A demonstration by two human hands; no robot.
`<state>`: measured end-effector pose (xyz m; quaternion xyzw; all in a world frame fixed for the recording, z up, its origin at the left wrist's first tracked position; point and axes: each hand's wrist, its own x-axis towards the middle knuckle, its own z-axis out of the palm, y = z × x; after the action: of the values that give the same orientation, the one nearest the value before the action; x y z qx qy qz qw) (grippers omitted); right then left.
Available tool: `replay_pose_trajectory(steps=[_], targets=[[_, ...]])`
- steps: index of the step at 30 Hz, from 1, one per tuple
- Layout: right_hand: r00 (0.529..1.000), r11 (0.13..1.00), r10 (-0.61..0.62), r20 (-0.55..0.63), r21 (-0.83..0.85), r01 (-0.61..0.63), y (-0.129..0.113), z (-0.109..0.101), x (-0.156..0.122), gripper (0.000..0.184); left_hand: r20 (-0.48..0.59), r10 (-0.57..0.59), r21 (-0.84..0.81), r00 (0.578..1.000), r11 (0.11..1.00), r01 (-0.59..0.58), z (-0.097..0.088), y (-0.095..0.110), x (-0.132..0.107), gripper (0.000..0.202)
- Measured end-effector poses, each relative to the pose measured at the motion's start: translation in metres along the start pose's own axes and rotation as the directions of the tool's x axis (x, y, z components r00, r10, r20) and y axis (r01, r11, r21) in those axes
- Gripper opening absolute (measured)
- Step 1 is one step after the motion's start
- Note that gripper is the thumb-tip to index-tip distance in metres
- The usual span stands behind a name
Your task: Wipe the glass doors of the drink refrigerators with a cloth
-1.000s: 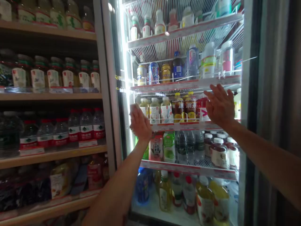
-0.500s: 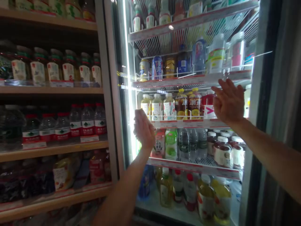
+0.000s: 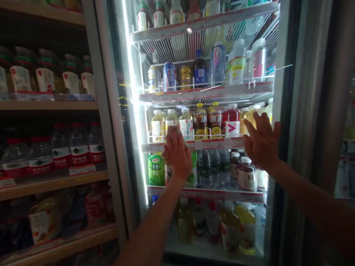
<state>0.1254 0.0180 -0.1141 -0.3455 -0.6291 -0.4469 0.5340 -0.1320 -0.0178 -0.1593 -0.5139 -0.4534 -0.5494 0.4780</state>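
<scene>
I stand before a lit drinks cooler (image 3: pixel 206 92) with wire shelves of bottles and cans. My left hand (image 3: pixel 177 153) is raised in front of the middle shelf, its back toward me and fingers together. A pale thing at its fingertips is too blurred to name. It covers bottles beside a green-labelled bottle (image 3: pixel 156 169). My right hand (image 3: pixel 262 142) is open with fingers spread. It sits near the cooler's right frame (image 3: pixel 280 111), in front of yellow bottles and beside a red bottle (image 3: pixel 231 123). Whether either hand touches glass I cannot tell.
To the left, wooden shelves (image 3: pixel 52 183) carry water bottles (image 3: pixel 79 147) and jars (image 3: pixel 44 79). The cooler's left frame (image 3: pixel 111 122) divides the two. A dark curtain-like surface (image 3: pixel 318 111) fills the right side. Bottles stand on the cooler floor (image 3: pixel 230 229).
My left hand has moved right, from the cooler's left edge to the middle shelf bottles. My right hand has dropped from the upper shelf edge to the middle shelf. The view shifted right.
</scene>
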Motion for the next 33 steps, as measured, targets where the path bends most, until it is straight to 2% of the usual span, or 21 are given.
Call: replay_pose_trajectory(steps=[1,2,4,5,6,7,8,10,11,12,13,14,15,17,19,22,25,27,29,31,33], targets=[[1.0,1.0,0.005,0.012,0.003,-0.005,0.0,0.0,-0.005,0.049,0.058,0.11,-0.021,0.992,0.994,-0.109,0.002,0.015,-0.009,0.056],[1.0,1.0,0.013,0.021,0.007,-0.013,-0.001,0.0,-0.01,0.051,0.109,0.247,-0.055,0.963,0.969,-0.242,0.003,0.03,-0.019,0.054],[0.999,0.999,0.032,0.025,0.012,-0.032,-0.001,-0.002,-0.019,0.054,0.163,0.497,-0.13,0.852,0.867,-0.481,0.004,0.05,-0.039,0.05],[0.999,0.999,0.042,0.016,0.007,-0.042,0.001,-0.003,-0.024,0.054,0.162,0.575,-0.153,0.802,0.818,-0.555,0.004,0.053,-0.045,0.048],[0.999,0.999,0.053,0.004,-0.002,-0.053,0.003,-0.004,-0.028,0.054,0.153,0.608,-0.163,0.779,0.793,-0.587,0.004,0.053,-0.047,0.048],[0.998,0.998,0.063,-0.011,-0.012,-0.063,0.005,-0.006,-0.032,0.053,0.144,0.595,-0.161,0.791,0.803,-0.574,0.003,0.049,-0.046,0.049],[0.997,0.997,0.073,-0.019,-0.02,-0.074,0.007,-0.007,-0.037,0.052,0.134,0.533,-0.147,0.835,0.844,-0.515,0.002,0.043,-0.042,0.051],[0.995,0.995,0.098,-0.02,-0.018,-0.098,0.007,-0.009,-0.047,0.052,0.091,0.281,-0.093,0.955,0.958,-0.273,0.001,0.035,-0.031,0.056],[0.994,0.994,0.106,-0.015,-0.007,-0.107,0.004,-0.009,-0.052,0.052,0.064,0.136,-0.065,0.989,0.989,-0.132,0.0,0.034,-0.027,0.058],[0.994,0.994,0.112,-0.006,0.011,-0.111,-0.001,-0.009,-0.057,0.053,0.045,0.03,-0.045,0.999,0.999,-0.028,0.0,0.037,-0.026,0.059],[0.994,0.993,0.112,0.003,0.033,-0.112,-0.008,-0.008,-0.062,0.053,0.041,-0.008,-0.035,0.999,0.999,0.01,0.0,0.043,-0.029,0.059],[0.994,0.992,0.109,0.009,0.055,-0.11,-0.016,-0.006,-0.067,0.054,0.056,0.033,-0.04,0.998,0.999,-0.031,0.0,0.05,-0.036,0.059],[0.994,0.992,0.104,0.012,0.076,-0.105,-0.024,-0.005,-0.071,0.054,0.083,0.133,-0.061,0.988,0.99,-0.129,0.0,0.058,-0.046,0.058],[0.996,0.989,0.09,0.026,0.113,-0.092,-0.039,-0.003,-0.077,0.056,0.13,0.35,-0.124,0.928,0.934,-0.335,-0.001,0.067,-0.069,0.053],[0.996,0.988,0.072,0.044,0.135,-0.077,-0.048,-0.003,-0.081,0.058,0.137,0.429,-0.151,0.893,0.9,-0.41,-0.005,0.059,-0.089,0.048],[0.997,0.986,0.052,0.061,0.154,-0.061,-0.052,-0.005,-0.084,0.06,0.13,0.297,-0.081,0.946,0.954,-0.288,-0.017,0.018,-0.101,0.051],[0.997,0.98,0.034,0.066,0.191,-0.046,-0.06,-0.007,-0.086,0.06,0.084,0.104,0.003,0.991,0.995,-0.105,-0.028,-0.027,-0.096,0.059],[0.997,0.974,0.015,0.072,0.225,-0.031,-0.071,-0.006,-0.086,0.06,0.055,-0.008,0.027,0.998,1.0,0.007,-0.032,-0.04,-0.092,0.061],[0.997,0.967,-0.012,0.074,0.255,-0.008,-0.087,-0.003,-0.086,0.059,0.049,-0.059,0.035,0.997,0.998,0.058,-0.032,-0.036,-0.093,0.061],[0.996,0.959,-0.052,0.071,0.281,0.03,-0.104,0.001,-0.086,0.056,0.095,0.016,0.025,0.995,1.0,-0.019,-0.031,-0.024,-0.1,0.06],[0.994,0.954,-0.091,0.062,0.292,0.069,-0.116,0.005,-0.086,0.052,0.169,0.24,-0.036,0.956,0.971,-0.237,-0.031,-0.015,-0.113,0.057]])
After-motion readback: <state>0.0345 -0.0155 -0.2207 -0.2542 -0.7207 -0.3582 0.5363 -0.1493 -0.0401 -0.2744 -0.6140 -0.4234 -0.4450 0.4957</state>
